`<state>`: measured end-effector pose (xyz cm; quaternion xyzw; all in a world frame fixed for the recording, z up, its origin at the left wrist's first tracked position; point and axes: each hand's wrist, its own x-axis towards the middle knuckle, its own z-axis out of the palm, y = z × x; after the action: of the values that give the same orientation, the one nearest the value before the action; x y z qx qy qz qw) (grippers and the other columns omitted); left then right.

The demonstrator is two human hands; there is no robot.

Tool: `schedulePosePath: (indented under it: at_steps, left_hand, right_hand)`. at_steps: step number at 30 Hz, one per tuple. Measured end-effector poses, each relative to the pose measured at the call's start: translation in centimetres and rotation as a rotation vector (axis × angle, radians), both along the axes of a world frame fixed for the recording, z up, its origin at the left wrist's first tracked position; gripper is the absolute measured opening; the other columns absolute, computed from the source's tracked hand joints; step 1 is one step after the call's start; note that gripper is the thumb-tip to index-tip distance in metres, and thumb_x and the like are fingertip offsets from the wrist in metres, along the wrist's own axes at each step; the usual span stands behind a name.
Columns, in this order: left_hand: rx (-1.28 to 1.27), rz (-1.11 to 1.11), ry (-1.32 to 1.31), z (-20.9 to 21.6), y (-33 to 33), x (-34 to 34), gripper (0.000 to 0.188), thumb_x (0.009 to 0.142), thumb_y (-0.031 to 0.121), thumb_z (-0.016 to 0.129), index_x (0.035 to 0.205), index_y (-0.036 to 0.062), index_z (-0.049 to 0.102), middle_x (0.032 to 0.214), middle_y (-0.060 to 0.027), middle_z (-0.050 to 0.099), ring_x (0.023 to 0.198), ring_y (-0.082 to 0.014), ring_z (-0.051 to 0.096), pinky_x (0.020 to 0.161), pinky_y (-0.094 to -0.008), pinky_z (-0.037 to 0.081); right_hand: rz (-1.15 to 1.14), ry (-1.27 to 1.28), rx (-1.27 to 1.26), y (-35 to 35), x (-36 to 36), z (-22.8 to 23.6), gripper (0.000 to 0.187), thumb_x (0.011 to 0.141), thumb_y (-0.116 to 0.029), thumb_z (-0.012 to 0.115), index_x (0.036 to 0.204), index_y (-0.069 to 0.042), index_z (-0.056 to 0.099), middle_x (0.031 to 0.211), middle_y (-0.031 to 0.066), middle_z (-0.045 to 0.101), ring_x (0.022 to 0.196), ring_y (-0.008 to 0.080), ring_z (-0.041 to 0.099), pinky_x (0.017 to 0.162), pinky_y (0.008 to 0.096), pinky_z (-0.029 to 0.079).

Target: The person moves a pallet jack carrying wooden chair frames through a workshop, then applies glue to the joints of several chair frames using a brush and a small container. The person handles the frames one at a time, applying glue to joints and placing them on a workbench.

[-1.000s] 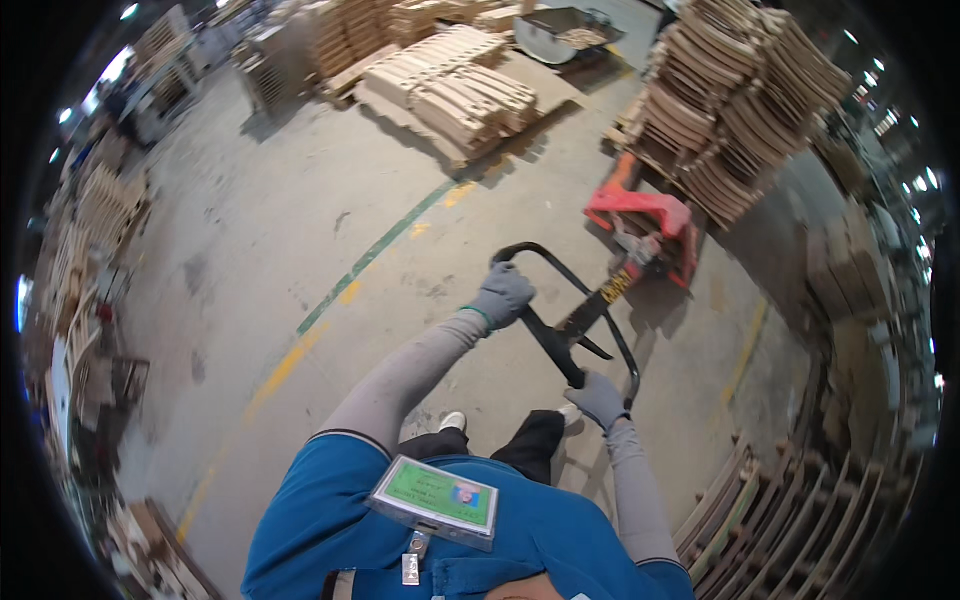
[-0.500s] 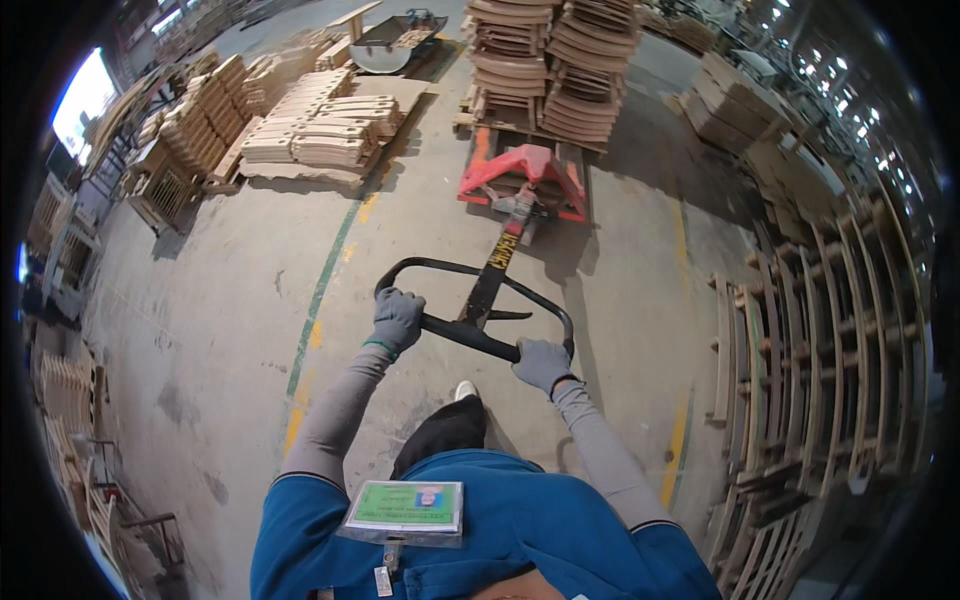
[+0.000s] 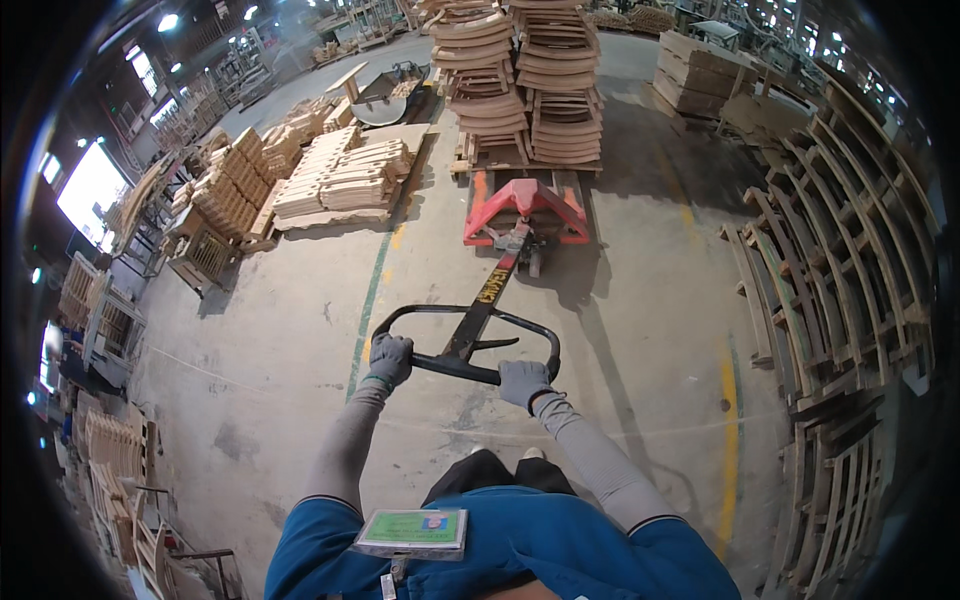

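Both my hands, in grey gloves, grip the black loop handle (image 3: pixel 456 367) of a red pallet jack (image 3: pixel 522 205). My left hand (image 3: pixel 391 358) is wrapped round the handle's left corner, and my right hand (image 3: pixel 525 384) closes on its right end. A small black lever (image 3: pixel 497 343) sits inside the loop, with no finger on it. The handle's shaft slants away from me to the red body. Its forks go under a wooden pallet (image 3: pixel 540 165) that bears two tall stacks of curved wooden pieces (image 3: pixel 562 95).
Stacked wooden pallets (image 3: pixel 835 290) line the right side. Flat wooden parts (image 3: pixel 340 180) lie piled at far left, near a metal trough cart (image 3: pixel 385 105). Brown stacked boards (image 3: pixel 695 75) stand at far right. A green line (image 3: pixel 370 310) and a yellow line (image 3: pixel 728 440) mark the floor.
The view has tilted up and turned slightly, so more of the hall shows. The jack's body and load appear lower and straighter ahead. Both hands keep their hold on the handle.
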<state>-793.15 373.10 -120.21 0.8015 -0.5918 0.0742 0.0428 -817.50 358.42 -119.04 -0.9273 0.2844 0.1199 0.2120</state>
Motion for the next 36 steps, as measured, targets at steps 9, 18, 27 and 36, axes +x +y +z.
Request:
schedulePosePath:
  at_steps: [9, 18, 27, 36]
  left_hand:
    - [0.000, -0.066, 0.003, -0.8, 17.9, -2.9, 0.005, 0.065, 0.011, 0.057, 0.068, 0.0125, 0.054, 0.068, -0.0071, 0.054, 0.071, -0.0286, 0.054, 0.076, -0.0404, 0.038]
    - [-0.124, -0.147, 0.068, -1.9, 37.1, -4.4, 0.007, 0.065, 0.010, 0.056, 0.069, 0.0121, 0.051, 0.070, -0.0077, 0.052, 0.072, -0.0288, 0.053, 0.077, -0.0420, 0.039]
    - [-0.212, -0.021, 0.054, -3.2, 56.1, -9.5, 0.008, 0.068, 0.009, 0.055, 0.073, 0.0091, 0.049, 0.077, -0.0127, 0.051, 0.084, -0.0348, 0.051, 0.091, -0.0475, 0.037]
    - [-0.272, 0.298, -0.031, -3.9, 69.3, -20.1, 0.021, 0.065, 0.010, 0.058, 0.085, 0.0113, 0.053, 0.091, -0.0097, 0.052, 0.101, -0.0288, 0.049, 0.100, -0.0437, 0.033]
  right_hand:
    - [-0.054, 0.029, 0.002, 18.4, -3.7, -0.4, 0.023, 0.076, -0.025, 0.051, 0.092, -0.011, 0.060, 0.084, 0.0149, 0.066, 0.081, 0.0334, 0.064, 0.069, 0.0458, 0.049]
    - [-0.064, 0.015, -0.082, 38.6, -6.3, -1.5, 0.020, 0.075, -0.024, 0.052, 0.090, -0.012, 0.060, 0.077, 0.0133, 0.066, 0.073, 0.0312, 0.066, 0.062, 0.0454, 0.049]
    - [-0.042, -0.012, 0.005, 57.2, -10.7, -1.7, 0.027, 0.074, -0.032, 0.059, 0.090, -0.010, 0.058, 0.075, 0.0160, 0.064, 0.073, 0.0337, 0.064, 0.065, 0.0448, 0.049]
    - [0.262, -0.065, 0.042, 68.2, -20.8, -2.4, 0.039, 0.073, -0.037, 0.064, 0.099, -0.010, 0.054, 0.072, 0.0125, 0.064, 0.070, 0.0326, 0.064, 0.063, 0.0446, 0.049]
